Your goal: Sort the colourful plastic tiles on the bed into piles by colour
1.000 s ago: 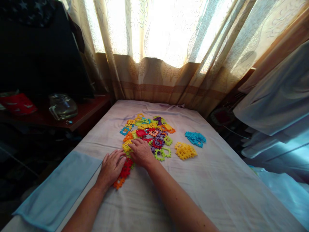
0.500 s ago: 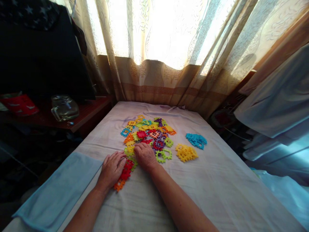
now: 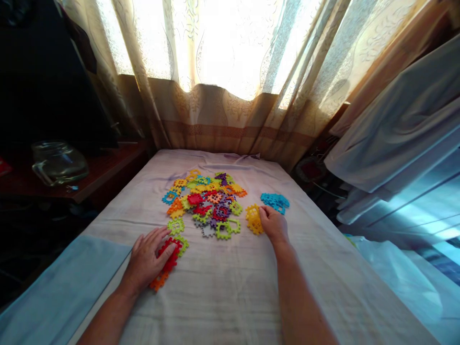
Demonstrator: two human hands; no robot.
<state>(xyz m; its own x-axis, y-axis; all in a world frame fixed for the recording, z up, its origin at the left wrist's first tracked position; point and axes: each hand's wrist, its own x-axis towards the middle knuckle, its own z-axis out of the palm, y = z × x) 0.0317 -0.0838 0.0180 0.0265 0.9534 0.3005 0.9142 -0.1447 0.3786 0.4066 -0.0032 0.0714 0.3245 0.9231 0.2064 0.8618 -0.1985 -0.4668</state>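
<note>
Where the sheet-covered worktop (image 3: 223,297) spreads out, a blue cloth (image 3: 72,282) lies at eight o'clock and a mixed plastic heap (image 3: 203,209) towards twelve, its top layer blocking what lies below. The left hand (image 3: 147,256), loosely spread, rests over red pieces (image 3: 173,262) at nine. The right hand (image 3: 274,224), fingers curled, meets the yellow pile (image 3: 254,223) at two; whether it grips any I cannot tell. A blue pile (image 3: 276,201) sits just beyond. The plastic should prove light, stiff, best pinched by its toothed edges.
</note>
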